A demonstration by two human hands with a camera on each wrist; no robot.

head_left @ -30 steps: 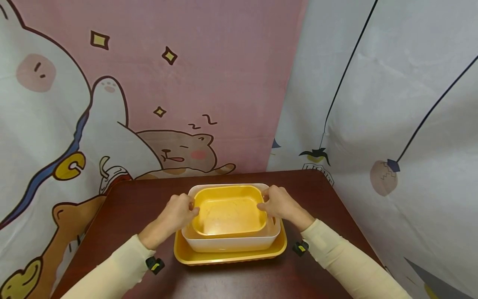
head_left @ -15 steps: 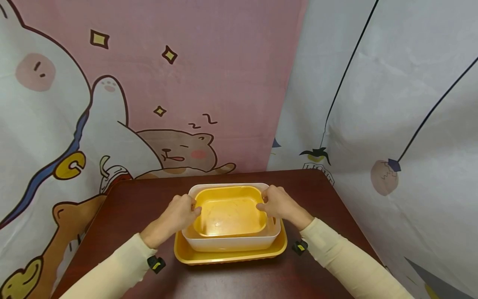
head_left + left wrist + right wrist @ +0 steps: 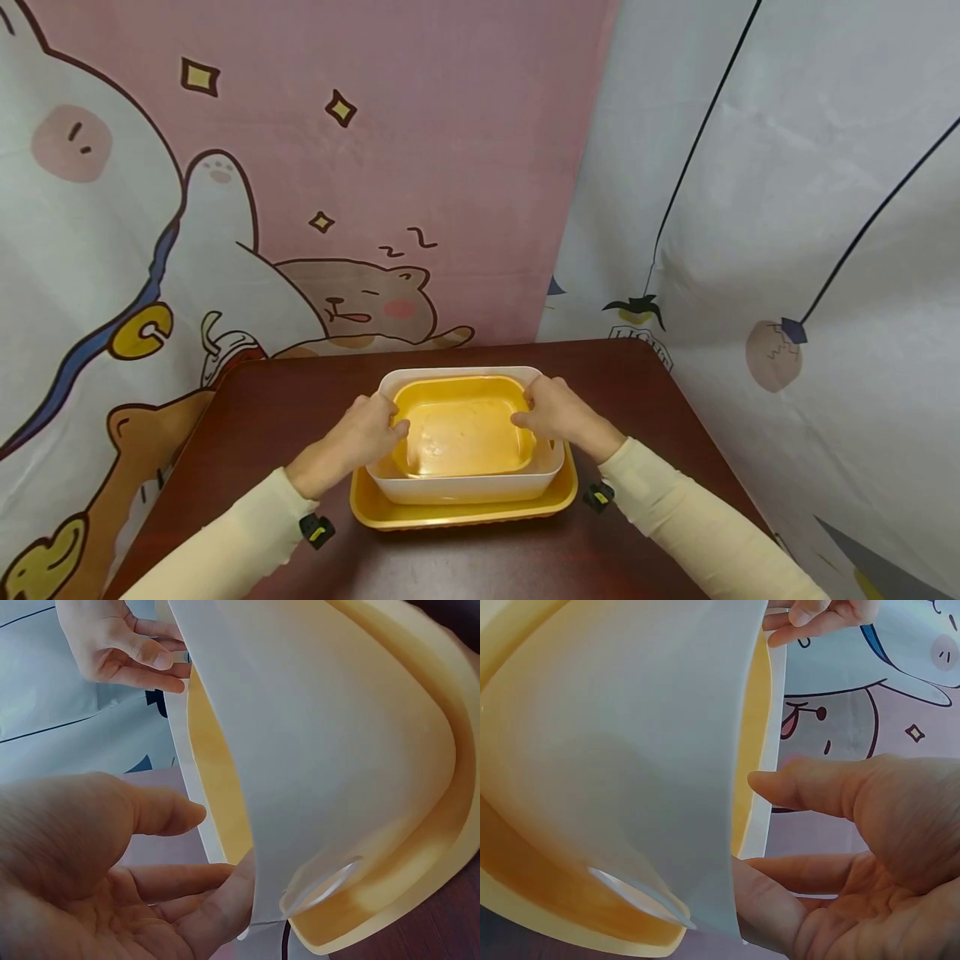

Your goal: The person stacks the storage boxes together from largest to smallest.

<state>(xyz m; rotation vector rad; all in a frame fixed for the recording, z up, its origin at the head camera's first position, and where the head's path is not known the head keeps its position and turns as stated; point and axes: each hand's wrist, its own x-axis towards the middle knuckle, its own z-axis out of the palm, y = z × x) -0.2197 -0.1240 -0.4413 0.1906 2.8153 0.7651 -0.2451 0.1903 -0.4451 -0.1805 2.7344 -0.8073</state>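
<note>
A small yellow tray (image 3: 468, 425) sits inside a white bin (image 3: 465, 490), which stands in a larger yellow tray (image 3: 367, 504). My left hand (image 3: 367, 433) is at the left end of the small tray, its fingers reaching over the bin's rim. In the left wrist view the thumb is extended and apart from the fingers. At the right end my right hand (image 3: 558, 408) mirrors this, with fingers inside the bin's rim and thumb (image 3: 795, 784) held away from them. Some fingertips are hidden behind the white wall.
The nested containers stand on a dark reddish-brown table (image 3: 300, 392). Behind it hangs a pink cloth (image 3: 450, 167) with cartoon animals, and a pale cloth (image 3: 720, 208) hangs at the right. An oval handle slot (image 3: 322, 889) opens in the bin's side.
The small yellow tray has sunk lower into the white bin. My two hands have followed it, moving slightly closer together. The bin and the large tray have stayed in place.
</note>
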